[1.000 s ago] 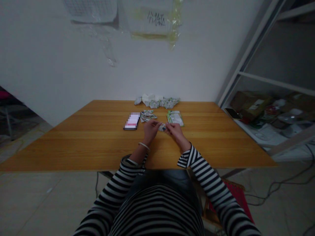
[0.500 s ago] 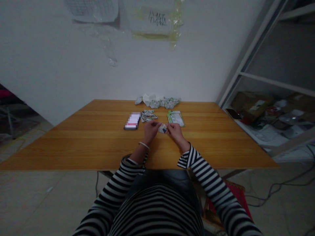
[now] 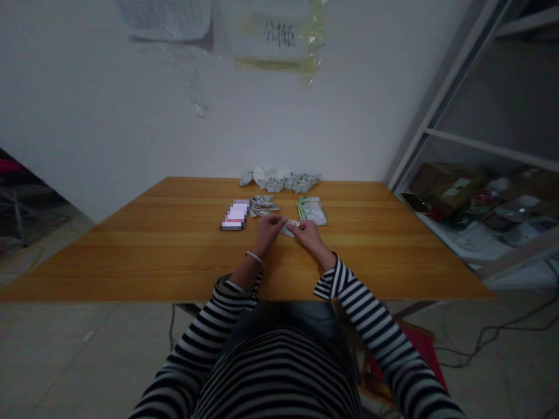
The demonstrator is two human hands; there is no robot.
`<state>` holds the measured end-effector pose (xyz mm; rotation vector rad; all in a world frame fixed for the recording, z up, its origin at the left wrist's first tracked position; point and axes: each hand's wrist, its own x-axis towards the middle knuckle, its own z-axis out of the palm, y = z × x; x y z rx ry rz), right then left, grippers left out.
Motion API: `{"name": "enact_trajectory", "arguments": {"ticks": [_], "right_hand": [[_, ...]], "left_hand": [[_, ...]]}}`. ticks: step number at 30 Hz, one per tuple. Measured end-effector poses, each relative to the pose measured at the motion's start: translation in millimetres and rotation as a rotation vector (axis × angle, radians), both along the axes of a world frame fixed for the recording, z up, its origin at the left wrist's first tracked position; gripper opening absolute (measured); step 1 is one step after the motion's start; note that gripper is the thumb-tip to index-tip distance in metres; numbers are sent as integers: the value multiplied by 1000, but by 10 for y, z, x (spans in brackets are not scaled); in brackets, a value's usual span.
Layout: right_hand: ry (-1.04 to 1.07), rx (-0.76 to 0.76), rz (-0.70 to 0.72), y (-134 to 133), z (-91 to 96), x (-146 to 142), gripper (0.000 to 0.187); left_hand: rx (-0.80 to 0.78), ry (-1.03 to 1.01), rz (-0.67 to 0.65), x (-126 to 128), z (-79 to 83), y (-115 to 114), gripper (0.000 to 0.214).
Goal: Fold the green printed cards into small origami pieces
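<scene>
Close finger work on a small printed paper slip [image 3: 287, 231]

I have the slip in front of me, over the middle of the wooden table [image 3: 174, 256], between my two hands. My left hand [image 3: 267, 231], with a pale bracelet [image 3: 255, 256] at the wrist, pinches it from the left between thumb and forefinger. My right hand [image 3: 309, 234] pinches it from the other side, fingers curled in, so that the two sets of fingertips come very near each other. I cannot tell whether they touch, and much of the slip is covered.

I judge this to be a folding or shaping step, done in the fingers rather than pressed against the tabletop; the exact crease is too small to make out. To my mind the next move calls for a light, steady pinch from the left and a small, careful turn of the right fingertips, since something this thin could easily slip or crease askew.

Just beyond my left hand lie some folded printed papers [image 3: 263, 207], right beside a phone [image 3: 234, 216] with a blurred-out screen. Past my right hand is a flat stack of green-and-white printed sheets [image 3: 312, 210]. Along the wall sits a row of crumpled, green-flecked pieces [image 3: 300, 184].
</scene>
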<state>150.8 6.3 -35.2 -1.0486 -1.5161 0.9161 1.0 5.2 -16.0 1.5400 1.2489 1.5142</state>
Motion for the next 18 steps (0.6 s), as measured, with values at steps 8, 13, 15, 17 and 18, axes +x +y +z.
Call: {"name": "enact_trajectory", "arguments": {"ticks": [8, 13, 15, 17, 18], "right_hand": [[41, 10, -87, 5, 94, 56, 47], [-111, 45, -169, -16, 130, 25, 45], [-208, 64, -239, -43, 139, 31, 43], [-317, 94, -303, -90, 146, 44, 39], [-372, 115, -322, -121, 150, 47, 36]], "left_hand": [[-65, 105, -195, 29, 45, -60, 48], [-83, 130, -207, -6, 54, -47, 47], [-86, 142, -195, 6, 35, -33, 47], [-84, 147, -178, 49, 10, -23, 47], [-83, 144, -176, 79, -2, -20, 48]]}}
